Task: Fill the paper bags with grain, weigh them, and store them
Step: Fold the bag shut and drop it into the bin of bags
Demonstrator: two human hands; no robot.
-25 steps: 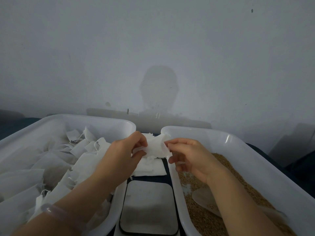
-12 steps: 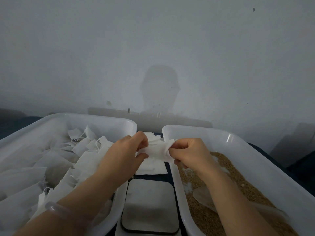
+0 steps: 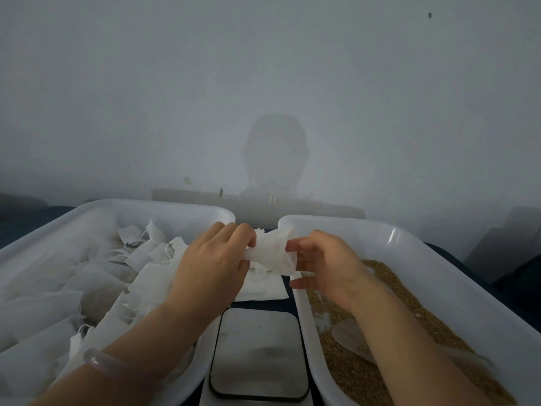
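Observation:
Both hands hold one small white paper bag [image 3: 270,253] in the air between the two tubs. My left hand [image 3: 215,265] pinches its left edge and my right hand [image 3: 325,263] pinches its right edge with thumb and forefinger, the other fingers spread below. The bag looks limp. Under it lies a stack of flat white bags [image 3: 263,288]. A flat grey scale [image 3: 259,354] sits in front of that stack. The right tub [image 3: 439,259] holds brown grain [image 3: 424,326] with a pale scoop [image 3: 348,338] lying in it, partly hidden by my right forearm.
The left white tub [image 3: 87,209] is heaped with several white bags with drawstrings [image 3: 96,282]. A plain grey wall rises right behind the tubs. Dark blue cloth [image 3: 515,288] shows beyond the right tub's far side.
My hands have shifted slightly apart on the bag and its mouth has spread wider; my right fingers have uncurled below it. The tubs and scale have not moved.

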